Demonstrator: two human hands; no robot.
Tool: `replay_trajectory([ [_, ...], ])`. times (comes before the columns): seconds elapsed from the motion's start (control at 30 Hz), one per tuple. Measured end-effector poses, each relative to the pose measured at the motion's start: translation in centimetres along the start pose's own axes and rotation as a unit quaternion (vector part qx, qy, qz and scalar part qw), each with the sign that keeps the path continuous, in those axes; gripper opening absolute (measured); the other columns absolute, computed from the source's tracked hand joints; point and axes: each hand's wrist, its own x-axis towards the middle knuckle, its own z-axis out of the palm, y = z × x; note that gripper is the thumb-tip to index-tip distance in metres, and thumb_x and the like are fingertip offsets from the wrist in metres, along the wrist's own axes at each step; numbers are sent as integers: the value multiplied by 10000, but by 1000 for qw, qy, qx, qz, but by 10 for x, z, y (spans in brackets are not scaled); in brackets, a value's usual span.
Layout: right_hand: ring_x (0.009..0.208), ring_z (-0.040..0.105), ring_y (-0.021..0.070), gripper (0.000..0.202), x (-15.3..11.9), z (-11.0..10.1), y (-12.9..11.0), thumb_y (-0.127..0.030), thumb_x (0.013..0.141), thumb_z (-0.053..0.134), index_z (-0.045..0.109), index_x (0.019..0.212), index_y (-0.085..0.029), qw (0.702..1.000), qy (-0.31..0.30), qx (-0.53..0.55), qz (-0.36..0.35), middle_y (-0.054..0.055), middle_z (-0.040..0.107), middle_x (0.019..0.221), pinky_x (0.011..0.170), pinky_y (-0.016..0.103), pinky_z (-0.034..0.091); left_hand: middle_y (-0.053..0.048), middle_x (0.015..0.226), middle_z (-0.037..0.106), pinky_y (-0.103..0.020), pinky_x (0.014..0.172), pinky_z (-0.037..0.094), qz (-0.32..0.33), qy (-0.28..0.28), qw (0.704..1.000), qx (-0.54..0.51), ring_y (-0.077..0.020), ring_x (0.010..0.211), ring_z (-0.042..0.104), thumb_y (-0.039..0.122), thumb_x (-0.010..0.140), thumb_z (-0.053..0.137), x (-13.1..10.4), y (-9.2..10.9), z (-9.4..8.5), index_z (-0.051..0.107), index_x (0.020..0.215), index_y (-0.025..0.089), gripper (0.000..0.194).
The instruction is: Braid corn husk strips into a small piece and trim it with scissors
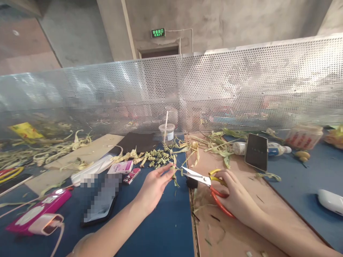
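Pinched between the fingers of my left hand (158,182) is a small green plant sprig (174,175), over the blue table. My right hand (234,191) grips scissors (204,179) with red and yellow handles, above the cardboard. Their blades are parted and point left at the sprig, a short gap from my left fingertips. Beyond my left hand lies a pile of small green plant pieces (158,158), with pale dried stalks (131,155) on its left side.
A lidded cup with a straw (168,132) stands near the perforated metal screen (182,89). Phones (103,201), small boxes (120,167) and a pink power bank (40,210) lie left. Right are a leaning phone (256,151), a bottle (277,149), a jar (304,136) and a white case (331,200).
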Motion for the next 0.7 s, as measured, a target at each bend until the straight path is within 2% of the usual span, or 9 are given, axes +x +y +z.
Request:
replay_trajectory([
  [0.1, 1031, 505, 208, 315, -2, -1, -1, -217, 732, 556, 421, 1015, -252, 1000, 5, 5, -17, 53, 506, 1101, 869, 355, 438, -62, 1091, 638, -196, 900, 418, 17, -5, 998, -58, -119, 966, 569, 165, 689, 712, 1, 0, 0, 685, 891, 140, 206],
  [0.17, 1049, 495, 209, 337, -2, -2, -2, -208, 725, 556, 415, 1028, -254, 1000, 2, 9, -26, 54, 500, 1118, 858, 344, 444, -54, 1028, 659, -208, 878, 435, 30, -18, 996, -80, -117, 936, 581, 160, 704, 700, 1, 0, 0, 682, 863, 142, 161],
  [0.27, 1063, 483, 212, 341, -2, -2, -3, -201, 722, 554, 408, 1025, -252, 999, -8, 6, -37, 58, 492, 1126, 852, 342, 446, -28, 918, 669, -238, 800, 472, 40, -42, 994, -90, -117, 858, 595, 179, 734, 676, 1, 0, -1, 664, 873, 166, 140],
  [0.37, 1059, 480, 209, 338, -2, -3, -5, -201, 724, 558, 405, 1022, -250, 999, -15, -4, -42, 56, 485, 1123, 871, 354, 436, -7, 916, 657, -235, 739, 476, 32, -54, 994, -88, -94, 772, 590, 197, 753, 661, 0, -1, -1, 642, 893, 193, 141],
  [0.7, 1052, 495, 220, 334, -2, -1, -3, -220, 722, 570, 422, 1020, -246, 998, 0, -17, -53, 64, 503, 1106, 870, 370, 443, 0, 822, 653, -192, 611, 449, 23, -14, 995, -94, -70, 633, 579, 210, 672, 731, -3, 1, 2, 608, 866, 189, 231],
])
